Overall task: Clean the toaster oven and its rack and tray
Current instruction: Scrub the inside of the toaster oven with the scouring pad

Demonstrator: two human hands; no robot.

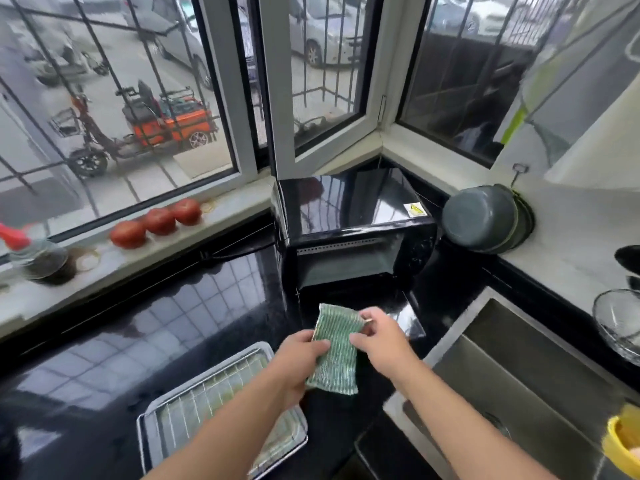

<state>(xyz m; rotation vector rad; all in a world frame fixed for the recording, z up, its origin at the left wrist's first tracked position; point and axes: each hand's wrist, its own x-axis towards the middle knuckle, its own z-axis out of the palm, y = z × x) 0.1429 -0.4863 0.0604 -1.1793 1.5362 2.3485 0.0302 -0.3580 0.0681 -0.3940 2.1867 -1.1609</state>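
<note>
Holding green striped scrubbing cloth [337,351] over black counter [138,323], before open black toaster oven [353,233]; left hand [299,358], right hand [379,336] pinching its edges. Soft, light, floppy; bunch mid-cloth for firm wiping.

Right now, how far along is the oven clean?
Done: rack and tray are out on the counter, and the toaster oven door is open. In hand: left hand and right hand hold a green cloth. Left: wiping; none visible yet.
</note>
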